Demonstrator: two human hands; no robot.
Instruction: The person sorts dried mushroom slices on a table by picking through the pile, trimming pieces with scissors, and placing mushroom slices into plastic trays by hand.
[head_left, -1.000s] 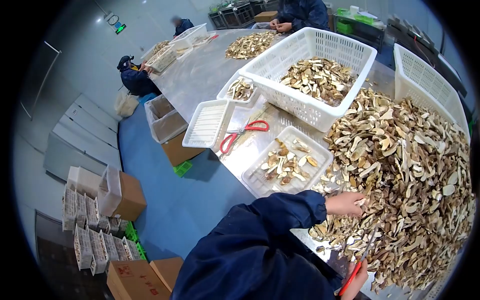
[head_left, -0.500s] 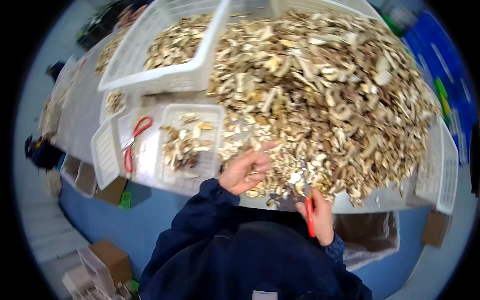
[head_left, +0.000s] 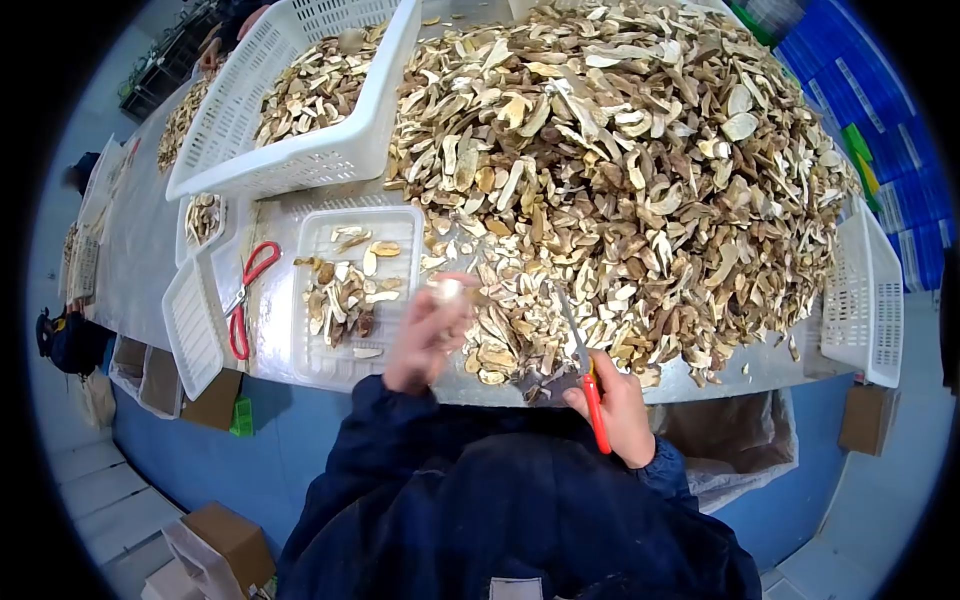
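My right hand [head_left: 622,410] is closed round red-handled scissors [head_left: 596,408], their blades pointing up at the near edge of a large heap of dried mushroom slices [head_left: 640,190]. Blurred by motion, my left hand [head_left: 425,340] pinches a whitish mushroom slice [head_left: 448,291] beside the right rim of a shallow white tray [head_left: 304,290]. Inside that tray lies a loose cluster of mushroom slices [head_left: 342,305]. Smaller pale pieces [head_left: 510,310] are scattered between my two hands.
A large white crate [head_left: 290,165] part-filled with slices stands at the back left. Spare red-handled scissors [head_left: 245,290] lie left of the tray, near a small tilted white basket [head_left: 192,325]. Another white basket [head_left: 862,290] stands at the right. A lined box [head_left: 730,440] sits below the table edge.
My left hand has moved left from the small pieces toward the tray, the whitish slice at its fingertips. My right hand still grips the scissors in nearly the same place. The view has shifted slightly.
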